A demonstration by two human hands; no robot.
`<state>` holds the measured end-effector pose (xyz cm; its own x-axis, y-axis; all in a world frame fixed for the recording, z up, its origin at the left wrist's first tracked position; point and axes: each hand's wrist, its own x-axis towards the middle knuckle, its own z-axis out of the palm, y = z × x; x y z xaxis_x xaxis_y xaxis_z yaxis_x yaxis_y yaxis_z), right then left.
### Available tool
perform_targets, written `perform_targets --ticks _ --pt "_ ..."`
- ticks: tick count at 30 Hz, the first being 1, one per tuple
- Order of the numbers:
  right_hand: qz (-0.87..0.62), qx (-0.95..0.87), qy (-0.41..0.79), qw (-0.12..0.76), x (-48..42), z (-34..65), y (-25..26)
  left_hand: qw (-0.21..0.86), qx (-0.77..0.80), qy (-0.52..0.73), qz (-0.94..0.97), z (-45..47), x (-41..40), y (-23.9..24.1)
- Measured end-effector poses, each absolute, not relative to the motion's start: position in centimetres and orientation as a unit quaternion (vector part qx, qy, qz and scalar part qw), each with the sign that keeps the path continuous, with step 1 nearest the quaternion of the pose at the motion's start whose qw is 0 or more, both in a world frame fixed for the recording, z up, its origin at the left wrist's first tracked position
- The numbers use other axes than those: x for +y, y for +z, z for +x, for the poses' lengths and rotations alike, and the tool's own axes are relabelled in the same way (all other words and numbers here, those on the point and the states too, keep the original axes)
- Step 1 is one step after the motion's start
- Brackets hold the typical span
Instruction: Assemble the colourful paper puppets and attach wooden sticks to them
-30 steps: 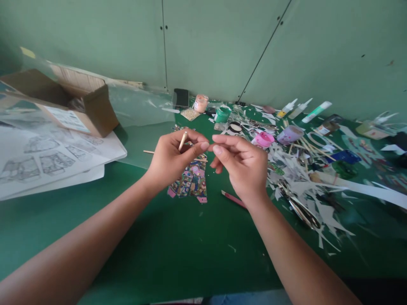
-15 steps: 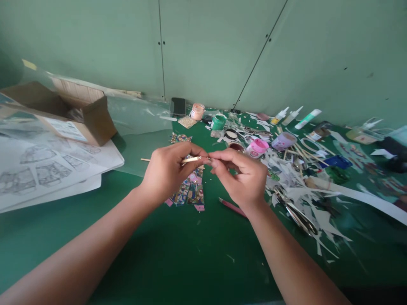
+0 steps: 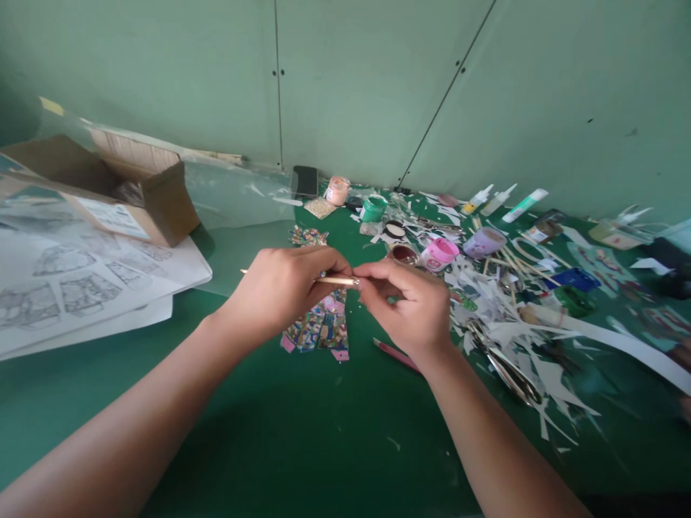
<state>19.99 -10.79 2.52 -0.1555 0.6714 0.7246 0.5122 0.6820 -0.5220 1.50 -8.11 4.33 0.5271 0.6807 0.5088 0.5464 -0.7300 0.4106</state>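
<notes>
My left hand point(image 3: 283, 291) is closed round a thin pale wooden stick point(image 3: 335, 280), whose back end pokes out on the left past the knuckles. At the stick's right tip, my right hand point(image 3: 413, 306) pinches with thumb and fingertips; whatever small thing is between them is too small to make out. Both hands hover over a figure of colourful patterned pieces with pink ends point(image 3: 318, 331), partly hidden by my left hand. A slim pink tool point(image 3: 396, 354) lies on the green tabletop point(image 3: 302, 446) beneath my right wrist.
An open cardboard box point(image 3: 162, 205) stands on printed drawings point(image 3: 70, 266) at left. Open paint jars, pink point(image 3: 440, 253) and green point(image 3: 373, 208) among them, stand behind the hands. White paper scraps point(image 3: 545, 367) and metal scissors point(image 3: 510, 378) spread to the right. Glue bottles point(image 3: 478, 200) lie near the wall.
The stick now lies more level, with more of it showing between the hands. The fingertips of both hands still meet at its tip; my right hand has shifted slightly.
</notes>
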Motion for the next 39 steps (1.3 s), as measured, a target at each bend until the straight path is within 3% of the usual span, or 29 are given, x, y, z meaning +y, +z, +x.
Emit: perform_targets --ticks 16,24,39 --pt "-0.412 -0.715 0.094 0.557 -11.0 19.8 2.6 0.298 0.394 0.394 0.775 3.2 -9.3 4.3" --pt "-0.421 -0.723 0.079 0.542 -11.0 19.7 2.5 0.174 0.414 0.397 0.8 3.1 -9.5 4.1" --pt "-0.442 -0.722 0.096 0.523 -10.4 19.8 1.9 0.125 0.442 0.404 0.791 3.8 -9.6 3.0"
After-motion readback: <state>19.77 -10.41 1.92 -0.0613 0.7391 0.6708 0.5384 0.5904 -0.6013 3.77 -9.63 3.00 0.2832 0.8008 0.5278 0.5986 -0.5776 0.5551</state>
